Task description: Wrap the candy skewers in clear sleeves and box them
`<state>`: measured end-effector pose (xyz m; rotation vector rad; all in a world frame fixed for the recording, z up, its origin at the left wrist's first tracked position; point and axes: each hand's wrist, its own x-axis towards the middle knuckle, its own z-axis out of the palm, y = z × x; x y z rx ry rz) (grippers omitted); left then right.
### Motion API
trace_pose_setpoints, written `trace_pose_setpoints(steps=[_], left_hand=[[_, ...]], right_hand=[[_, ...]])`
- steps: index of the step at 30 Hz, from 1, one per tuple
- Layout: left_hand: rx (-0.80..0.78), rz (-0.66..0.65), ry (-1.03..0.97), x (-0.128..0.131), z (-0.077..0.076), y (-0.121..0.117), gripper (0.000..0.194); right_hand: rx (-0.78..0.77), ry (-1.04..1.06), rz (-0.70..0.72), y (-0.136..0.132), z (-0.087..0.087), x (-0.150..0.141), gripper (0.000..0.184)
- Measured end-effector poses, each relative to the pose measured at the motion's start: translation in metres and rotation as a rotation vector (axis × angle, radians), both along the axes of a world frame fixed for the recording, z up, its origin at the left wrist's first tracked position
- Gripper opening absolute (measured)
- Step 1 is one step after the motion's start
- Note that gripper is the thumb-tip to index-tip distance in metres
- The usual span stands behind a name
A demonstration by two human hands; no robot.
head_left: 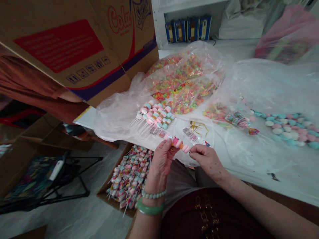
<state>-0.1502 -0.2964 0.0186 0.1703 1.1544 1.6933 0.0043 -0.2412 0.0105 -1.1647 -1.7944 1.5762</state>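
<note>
Centrally, just below the middle of the frame, a candy skewer [178,143] is being held aslant between two bare hands, its long axis being pointed from upper left to lower right. By the left hand [161,156] the upper left part is being gripped, with thumb and fingers being closed round it. By the right hand [209,161] the opposite end is being met from the lower right, the thumb and fingertips being pressed together there; whether stick or wrapping is being pinched between them is not being shown clearly enough to tell. The soft pink pieces nearest that end are being left uncovered, so the right fingertips are being lined up almost straight with the skewer, while the left hand is being set more from below and beside it. The low end is thus being presented to the right hand, which is the nearer one to it

Beyond the left hand, a cluster of skewers [157,114] is being supported on the white table [259,169], with its pale sticks being aimed toward the lower left. Gold ties [199,127] are being displayed just above the held piece, slightly to its right. At lower left of centre, many more skewers are being contained in an open carton [104,196], beside the left forearm
</note>
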Motion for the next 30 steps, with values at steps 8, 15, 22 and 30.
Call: trace_pose_setpoints(steps=[8, 15, 22, 30], left_hand=[[-0.072, 0.089, -0.033, -0.018, 0.003, -0.003, 0.016], [-0.047, 0.168, -0.008, -0.02, -0.004, -0.004, 0.017], [-0.03, 0.106, 0.051, -0.01, -0.003, -0.004, 0.026], [-0.078, 0.187, 0.058, -0.011, -0.006, -0.003, 0.022]], right_hand=[[-0.024, -0.033, 0.083, 0.003, 0.001, 0.005, 0.013], [-0.496, 0.132, 0.071, 0.004, 0.012, 0.004, 0.017], [-0.418, 0.085, 0.108, 0.001, -0.003, 0.003, 0.014], [0.496, -0.22, 0.106, -0.004, -0.008, 0.009, 0.015]])
